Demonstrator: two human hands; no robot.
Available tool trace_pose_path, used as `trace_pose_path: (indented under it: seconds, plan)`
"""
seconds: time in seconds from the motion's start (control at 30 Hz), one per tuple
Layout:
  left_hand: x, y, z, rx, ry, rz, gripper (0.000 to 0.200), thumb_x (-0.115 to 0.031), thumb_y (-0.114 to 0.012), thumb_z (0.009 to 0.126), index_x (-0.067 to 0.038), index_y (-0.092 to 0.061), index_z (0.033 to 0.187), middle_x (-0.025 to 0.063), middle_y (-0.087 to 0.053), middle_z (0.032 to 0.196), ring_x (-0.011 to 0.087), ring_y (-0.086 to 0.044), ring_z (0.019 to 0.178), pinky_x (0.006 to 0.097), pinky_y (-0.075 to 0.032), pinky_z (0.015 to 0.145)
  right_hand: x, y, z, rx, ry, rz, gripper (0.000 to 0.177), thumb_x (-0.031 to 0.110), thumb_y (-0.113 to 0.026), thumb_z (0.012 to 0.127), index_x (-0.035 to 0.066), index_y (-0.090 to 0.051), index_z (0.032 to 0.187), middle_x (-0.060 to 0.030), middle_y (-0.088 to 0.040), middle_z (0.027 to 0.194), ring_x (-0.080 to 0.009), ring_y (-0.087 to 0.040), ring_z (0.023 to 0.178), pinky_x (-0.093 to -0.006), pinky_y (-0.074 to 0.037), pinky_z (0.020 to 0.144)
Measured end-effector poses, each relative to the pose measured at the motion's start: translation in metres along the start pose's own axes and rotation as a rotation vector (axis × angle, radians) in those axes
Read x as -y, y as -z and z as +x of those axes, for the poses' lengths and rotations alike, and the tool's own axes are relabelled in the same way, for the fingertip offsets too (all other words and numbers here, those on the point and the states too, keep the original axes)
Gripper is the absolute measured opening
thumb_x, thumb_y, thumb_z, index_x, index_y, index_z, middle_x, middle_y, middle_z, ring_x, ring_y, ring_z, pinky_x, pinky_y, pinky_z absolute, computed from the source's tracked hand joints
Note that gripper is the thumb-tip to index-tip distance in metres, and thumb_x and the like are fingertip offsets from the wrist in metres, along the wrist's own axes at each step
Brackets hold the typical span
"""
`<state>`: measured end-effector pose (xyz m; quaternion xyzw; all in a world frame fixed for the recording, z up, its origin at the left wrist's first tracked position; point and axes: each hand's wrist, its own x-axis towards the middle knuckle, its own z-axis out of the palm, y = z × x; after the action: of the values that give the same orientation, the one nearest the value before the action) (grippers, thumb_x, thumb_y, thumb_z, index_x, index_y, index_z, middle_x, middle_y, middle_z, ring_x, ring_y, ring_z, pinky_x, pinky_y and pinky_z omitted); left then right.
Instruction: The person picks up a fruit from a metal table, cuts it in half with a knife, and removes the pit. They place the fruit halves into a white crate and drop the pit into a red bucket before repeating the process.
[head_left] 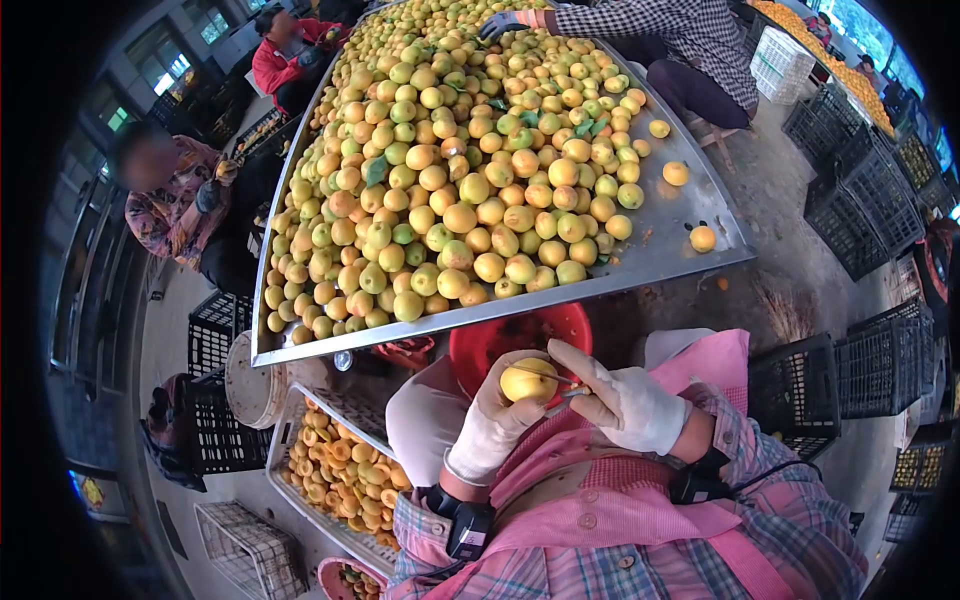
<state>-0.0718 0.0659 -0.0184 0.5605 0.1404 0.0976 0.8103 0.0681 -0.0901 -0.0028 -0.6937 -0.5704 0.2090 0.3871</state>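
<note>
My left hand (497,410), in a white glove, is closed around a yellow apricot (528,381) above my lap. My right hand (632,402), gloved as well, grips a small knife (574,391), whose thin metal end reaches the apricot's right side. My fingers hide part of the knife. Just beyond both hands, between my knees, stands a red basin (470,352). In front of me a metal table (500,306) bears a large heap of yellow-green and orange apricots (440,190).
At my left sits a white crate (283,445) of halved apricots, with a pink basin (340,572) behind it. Black crates stand on both sides (222,425), (795,390). Co-workers sit at the table: a red jacket (275,66), a patterned top (165,215), a checked sleeve (620,20).
</note>
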Motion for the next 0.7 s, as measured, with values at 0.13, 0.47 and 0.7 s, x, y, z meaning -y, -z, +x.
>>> trace_pose_path:
  seconds: [0.13,0.47,0.7]
  plan:
    - [-0.001,-0.001,0.000,0.065,-0.008,-0.015,0.075,-0.044,-0.076,0.080,0.000,-0.043,0.130,0.0061,-0.058,0.113,0.0145,-0.056,0.102,0.0282,-0.045,0.092,0.007,0.005,-0.005,0.061,-0.079,-0.059,0.063,0.027,-0.051,0.096,0.010,-0.021,0.149,-0.0185,-0.066,0.080,-0.0367,-0.065,0.063,-0.0453,-0.051,0.055]
    - [-0.008,-0.024,0.010,-0.011,-0.097,0.007,0.069,-0.043,-0.071,0.086,0.000,-0.042,0.132,0.0057,-0.055,0.115,0.0134,-0.054,0.104,0.0281,-0.046,0.091,-0.003,-0.003,-0.004,-0.154,0.051,-0.085,0.068,0.020,-0.054,0.094,0.002,-0.019,0.149,-0.0196,-0.066,0.099,-0.0359,-0.066,0.067,-0.0438,-0.051,0.056]
    - [-0.005,-0.033,0.010,-0.113,-0.191,0.379,0.061,-0.033,-0.074,0.084,0.000,-0.046,0.126,0.0090,-0.058,0.113,0.0155,-0.057,0.099,0.0327,-0.048,0.086,-0.005,0.006,-0.003,-0.168,0.128,-0.099,0.068,0.019,-0.056,0.092,0.002,-0.022,0.148,-0.0210,-0.061,0.118,-0.0352,-0.067,0.073,-0.0417,-0.052,0.059]
